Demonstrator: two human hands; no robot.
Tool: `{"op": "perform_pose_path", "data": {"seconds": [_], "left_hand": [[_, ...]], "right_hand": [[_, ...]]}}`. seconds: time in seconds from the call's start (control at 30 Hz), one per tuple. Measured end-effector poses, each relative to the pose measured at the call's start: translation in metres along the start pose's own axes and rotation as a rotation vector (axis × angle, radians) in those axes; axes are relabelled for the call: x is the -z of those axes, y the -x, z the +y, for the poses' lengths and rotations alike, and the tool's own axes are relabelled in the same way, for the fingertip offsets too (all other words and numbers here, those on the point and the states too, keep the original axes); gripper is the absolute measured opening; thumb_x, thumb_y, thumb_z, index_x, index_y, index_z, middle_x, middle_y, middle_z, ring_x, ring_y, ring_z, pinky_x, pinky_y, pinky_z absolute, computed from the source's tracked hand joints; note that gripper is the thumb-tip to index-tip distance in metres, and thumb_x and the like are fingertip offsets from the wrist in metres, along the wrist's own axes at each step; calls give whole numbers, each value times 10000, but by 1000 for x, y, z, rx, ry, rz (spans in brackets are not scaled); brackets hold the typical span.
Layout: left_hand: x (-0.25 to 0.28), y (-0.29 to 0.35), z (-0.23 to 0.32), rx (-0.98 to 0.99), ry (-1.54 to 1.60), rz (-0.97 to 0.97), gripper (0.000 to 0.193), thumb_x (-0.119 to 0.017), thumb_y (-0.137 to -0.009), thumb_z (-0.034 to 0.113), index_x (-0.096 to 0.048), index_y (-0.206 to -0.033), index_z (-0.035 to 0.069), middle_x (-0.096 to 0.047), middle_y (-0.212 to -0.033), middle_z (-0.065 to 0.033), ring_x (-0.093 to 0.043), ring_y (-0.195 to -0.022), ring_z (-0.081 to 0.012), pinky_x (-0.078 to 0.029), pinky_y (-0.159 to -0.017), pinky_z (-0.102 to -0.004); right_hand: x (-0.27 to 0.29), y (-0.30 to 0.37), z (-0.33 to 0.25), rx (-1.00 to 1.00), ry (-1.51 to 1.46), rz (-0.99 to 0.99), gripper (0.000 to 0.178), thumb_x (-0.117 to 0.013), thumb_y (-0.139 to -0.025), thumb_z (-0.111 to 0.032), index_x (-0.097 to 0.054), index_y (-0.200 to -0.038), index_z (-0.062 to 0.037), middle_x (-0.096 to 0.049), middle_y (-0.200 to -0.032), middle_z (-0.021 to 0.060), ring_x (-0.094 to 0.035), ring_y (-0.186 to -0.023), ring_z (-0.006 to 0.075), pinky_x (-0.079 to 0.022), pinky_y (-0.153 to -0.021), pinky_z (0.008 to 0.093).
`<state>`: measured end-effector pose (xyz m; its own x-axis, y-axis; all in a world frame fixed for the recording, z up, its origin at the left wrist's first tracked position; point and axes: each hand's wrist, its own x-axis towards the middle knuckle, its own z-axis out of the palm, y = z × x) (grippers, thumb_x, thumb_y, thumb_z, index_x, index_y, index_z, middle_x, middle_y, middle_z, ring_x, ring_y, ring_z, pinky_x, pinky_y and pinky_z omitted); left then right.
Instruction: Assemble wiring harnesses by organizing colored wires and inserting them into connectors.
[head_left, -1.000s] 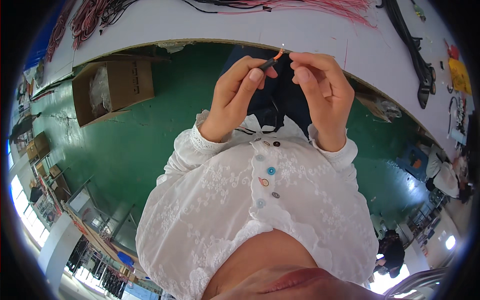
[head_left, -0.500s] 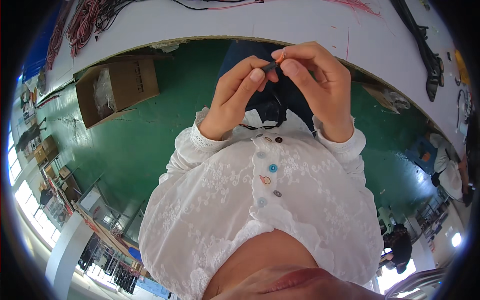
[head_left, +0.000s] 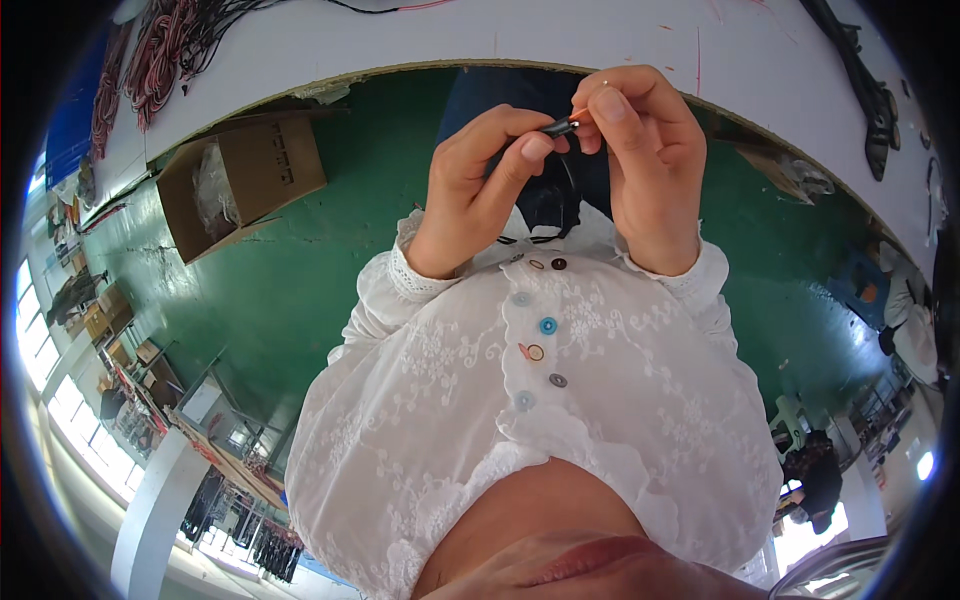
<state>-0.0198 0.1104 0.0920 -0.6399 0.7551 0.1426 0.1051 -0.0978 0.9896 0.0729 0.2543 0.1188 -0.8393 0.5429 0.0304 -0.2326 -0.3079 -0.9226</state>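
Between thumb and fingers, my left hand (head_left: 470, 185) grips a short black cylindrical plug-like piece (head_left: 561, 128), its bright metal end turned to the right. My right hand (head_left: 648, 165) pinches a thin orange wire (head_left: 581, 114) close against that end. The two hands are nearly touching, above my lap and just off the table's near edge. A thin black cable hangs below the black piece. Where the wire joins it is too small to make out.
The white table (head_left: 560, 35) curves across the front. Bundles of red and black wires (head_left: 155, 75) lie at its far left, a black tool-like bar (head_left: 868, 110) at the right. An open cardboard box (head_left: 270, 165) stands on the green floor, left. Another person (head_left: 908, 325) sits far right.
Both hands have risen slightly. My right fingers have shifted around the wire, and the black piece's metal end and the orange wire now show more plainly.
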Motion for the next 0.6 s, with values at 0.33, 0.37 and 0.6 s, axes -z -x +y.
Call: {"op": "perform_pose_path", "data": {"seconds": [0.33, 0.37, 0.6], "left_hand": [[-1, 5, -11, 126, 318, -74, 207, -522, -1103, 197, -628, -1089, 20, -624, -936, 26, -431, -717, -25, -362, -627, -194], [-4, 6, -10, 137, 325, -39, 205, -523, -1102, 196, -628, -1077, 22, -621, -932, 27, -418, -714, -22, -355, -628, -194], [-9, 4, -9, 51, 203, 59, 179, -543, -1087, 153, -634, -1061, 1, -629, -904, 17, -450, -706, -33, -374, -614, -204]], "right_hand": [[13, -8, 5, -262, -291, -37, 187, -653, -1029, -199, -709, -1058, -22, -692, -944, 32, -605, -795, 90, -497, -714, 230], [12, -7, 2, -241, -158, -26, 207, -645, -1035, -214, -713, -1068, -21, -703, -968, 35, -617, -809, 88, -502, -694, 232], [9, 13, -8, -126, 320, 17, 185, -693, -1004, -161, -720, -1103, -7, -728, -1035, 47, -642, -830, 72, -509, -681, 219]]}}
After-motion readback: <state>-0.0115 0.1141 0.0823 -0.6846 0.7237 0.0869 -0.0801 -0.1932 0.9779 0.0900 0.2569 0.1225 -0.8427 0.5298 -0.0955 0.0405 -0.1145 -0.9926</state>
